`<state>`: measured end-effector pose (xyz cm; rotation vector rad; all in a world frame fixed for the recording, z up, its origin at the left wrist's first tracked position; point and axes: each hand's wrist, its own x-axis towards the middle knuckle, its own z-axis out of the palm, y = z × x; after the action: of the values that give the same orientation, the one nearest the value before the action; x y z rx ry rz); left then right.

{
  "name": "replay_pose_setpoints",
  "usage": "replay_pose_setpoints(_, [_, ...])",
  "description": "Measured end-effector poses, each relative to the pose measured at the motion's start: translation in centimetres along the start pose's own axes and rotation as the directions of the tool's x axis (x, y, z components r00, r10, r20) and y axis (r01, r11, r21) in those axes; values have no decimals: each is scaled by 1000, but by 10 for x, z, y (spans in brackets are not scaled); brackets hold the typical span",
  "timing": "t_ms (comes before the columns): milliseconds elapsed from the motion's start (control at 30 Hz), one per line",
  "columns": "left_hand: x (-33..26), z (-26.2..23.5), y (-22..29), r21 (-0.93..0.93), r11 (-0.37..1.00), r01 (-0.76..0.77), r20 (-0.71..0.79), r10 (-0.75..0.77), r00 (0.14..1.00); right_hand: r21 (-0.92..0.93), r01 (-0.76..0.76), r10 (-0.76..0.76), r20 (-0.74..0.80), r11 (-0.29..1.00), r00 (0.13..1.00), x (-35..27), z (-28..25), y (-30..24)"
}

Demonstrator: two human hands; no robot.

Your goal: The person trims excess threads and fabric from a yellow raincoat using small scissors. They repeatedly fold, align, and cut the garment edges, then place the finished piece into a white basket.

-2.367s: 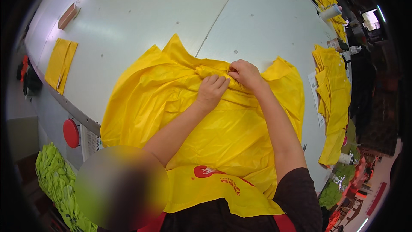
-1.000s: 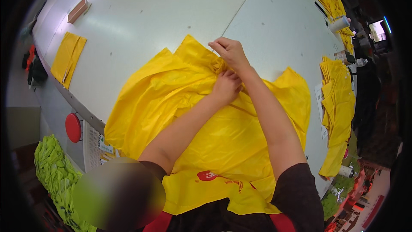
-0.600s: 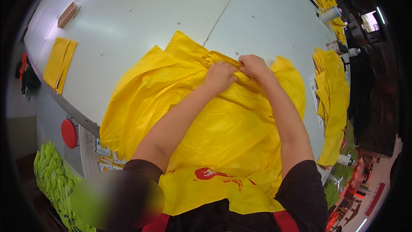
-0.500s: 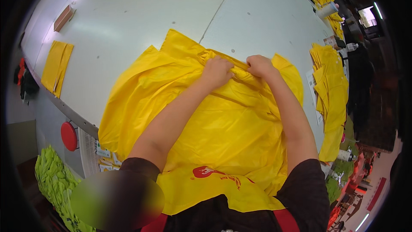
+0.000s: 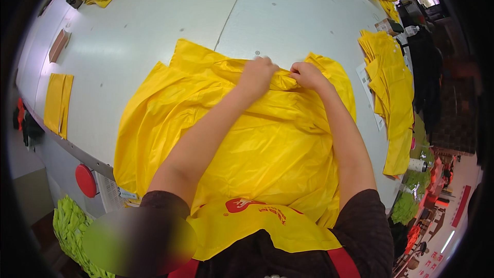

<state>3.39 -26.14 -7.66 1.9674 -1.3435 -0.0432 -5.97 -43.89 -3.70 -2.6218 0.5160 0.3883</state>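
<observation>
A large yellow garment of thin, shiny fabric (image 5: 267,149) lies crumpled on the table in front of me, its near edge with a red print reaching my body. At its far edge my left hand (image 5: 257,78) has its fingers closed on a gathered fold. A short way to the right, my right hand (image 5: 307,75) pinches the same edge between thumb and fingers. A twisted band of fabric stretches between the two hands. My left fingertips are partly hidden behind the hand.
The pale table (image 5: 170,15) spreads beyond the garment. A folded yellow piece (image 5: 58,104) lies at the left, near a brown block (image 5: 59,45). Yellow cloth pieces (image 5: 388,98) pile along the right edge. A red stool (image 5: 86,180) and lime-green fabric (image 5: 77,237) are at lower left.
The view has shifted slightly. My left hand has turned over the fold, knuckles now higher, while my right hand keeps its pinch. The fabric between them is spread flatter.
</observation>
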Motion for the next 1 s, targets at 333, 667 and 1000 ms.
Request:
replay_pose_setpoints(333, [-10,21,18,132,931,-342,-3,345,939,15,164,-161,-132,986,978,-15,1,7])
replay_pose_setpoints(667, [1,7,22,-42,956,-291,134,294,946,-466,292,-308,45,835,950,-15,-29,-25])
replay_pose_setpoints(1000, [-8,40,47,285,953,-100,53,88,995,-23,55,-57,-135,998,989,-25,-15,5])
